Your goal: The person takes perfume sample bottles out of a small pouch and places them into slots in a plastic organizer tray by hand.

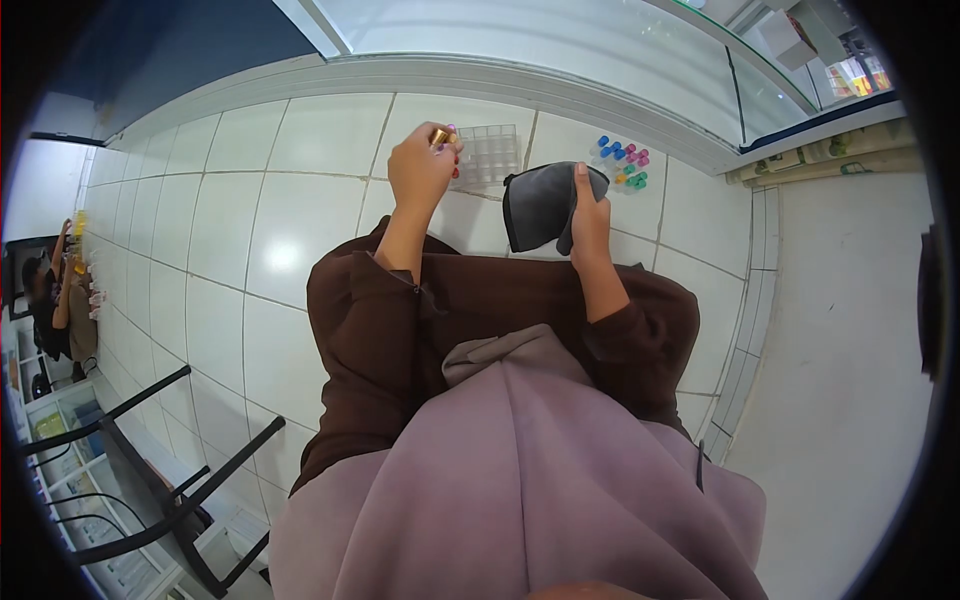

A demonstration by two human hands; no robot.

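Observation:
My left hand [420,172] is closed around a small gold-coloured item [439,138]; its exact kind is too small to tell. Bits of red and pink show beside the fingers, partly hidden. Just to the right of that hand, a clear plastic organizer [490,155] with square compartments lies on the floor. In my right hand [591,225] is a dark grey cloth [541,205] with black edging, gripped with the thumb on top and hanging to the left. Beyond it, several small blue, pink, green and orange pieces [628,155] lie grouped on the tiles.
White floor tiles [320,200] surround my folded legs. A glass-fronted cabinet [560,45] runs along the far side. At lower left stands a black-framed chair [180,510]. Another person [55,300] is at the far left. Patterned fabric [820,155] lies at right.

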